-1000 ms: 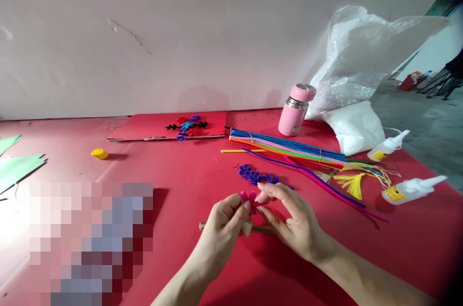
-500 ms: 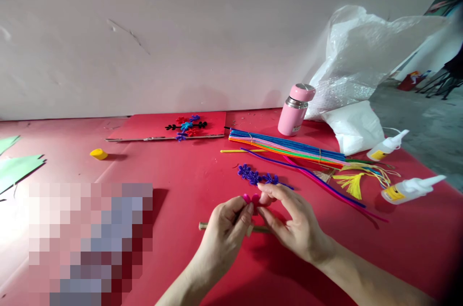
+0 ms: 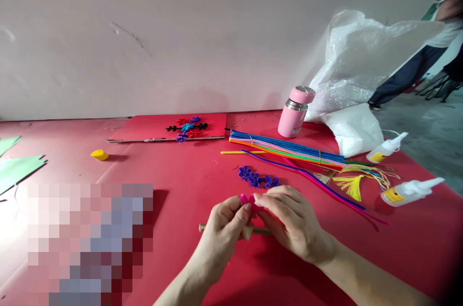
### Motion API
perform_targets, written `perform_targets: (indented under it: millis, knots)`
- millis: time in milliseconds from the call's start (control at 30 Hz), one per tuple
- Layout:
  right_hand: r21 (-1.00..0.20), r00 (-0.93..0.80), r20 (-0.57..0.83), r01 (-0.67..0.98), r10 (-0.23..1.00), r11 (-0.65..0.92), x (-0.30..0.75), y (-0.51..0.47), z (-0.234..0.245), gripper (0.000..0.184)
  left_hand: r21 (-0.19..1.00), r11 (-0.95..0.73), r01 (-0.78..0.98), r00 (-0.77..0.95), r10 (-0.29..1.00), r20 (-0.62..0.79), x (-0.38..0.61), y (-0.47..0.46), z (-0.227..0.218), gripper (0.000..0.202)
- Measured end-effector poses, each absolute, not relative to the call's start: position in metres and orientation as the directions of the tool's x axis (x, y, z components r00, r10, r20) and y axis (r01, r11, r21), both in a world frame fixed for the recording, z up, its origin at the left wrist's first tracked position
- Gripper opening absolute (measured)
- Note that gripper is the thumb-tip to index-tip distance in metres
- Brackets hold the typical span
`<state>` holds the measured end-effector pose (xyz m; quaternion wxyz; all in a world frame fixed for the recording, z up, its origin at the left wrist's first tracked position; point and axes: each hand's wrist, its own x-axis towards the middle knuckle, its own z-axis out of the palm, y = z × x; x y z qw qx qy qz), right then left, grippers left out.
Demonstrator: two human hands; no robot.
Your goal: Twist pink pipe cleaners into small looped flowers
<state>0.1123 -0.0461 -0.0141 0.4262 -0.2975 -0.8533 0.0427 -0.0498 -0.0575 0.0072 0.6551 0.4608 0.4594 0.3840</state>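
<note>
The left hand (image 3: 224, 221) is pinching a pink flower (image 3: 252, 203); the right hand (image 3: 298, 221) is touching its three-o'clock side, grip unclear; purple flowers (image 3: 254, 179) are lying at twelve o'clock.

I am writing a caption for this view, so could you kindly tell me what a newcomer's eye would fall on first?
Most likely the bright magenta petal shape, low in the middle of the view, pinched by the left hand with the right hand touching it. Just beyond it lie purple flowers, and farther back to the right stretches a multicoloured bundle of fuzzy stems, with a pink flask behind that.
</note>
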Motion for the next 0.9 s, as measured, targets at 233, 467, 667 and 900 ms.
perform_targets:
  millis: [233,467,667,900]
  knots:
    - [-0.217,-0.587,0.663,0.443,0.464,0.87,0.116,-0.046,-0.004,0.049,0.986,0.124,0.111,0.348,0.925,-0.155,-0.054,-0.056,0.008,0.027]
    - [-0.717,-0.444,0.495,0.278,0.747,0.64,0.108,-0.05,0.002,0.047,0.877,-0.295,0.38,0.417,0.901,0.122,-0.06,-0.054,0.009,0.028]
    - [-0.927,-0.574,-0.196,-0.156,0.795,-0.342,0.116,-0.043,0.007,0.044,0.496,-0.732,0.467,0.63,0.669,0.395,-0.059,-0.058,0.009,0.023]
    - [-0.847,-0.607,-0.231,-0.259,0.76,-0.464,0.114,-0.043,0.001,0.04,0.578,-0.623,0.526,0.534,0.772,0.346,-0.053,-0.064,0.007,0.024]
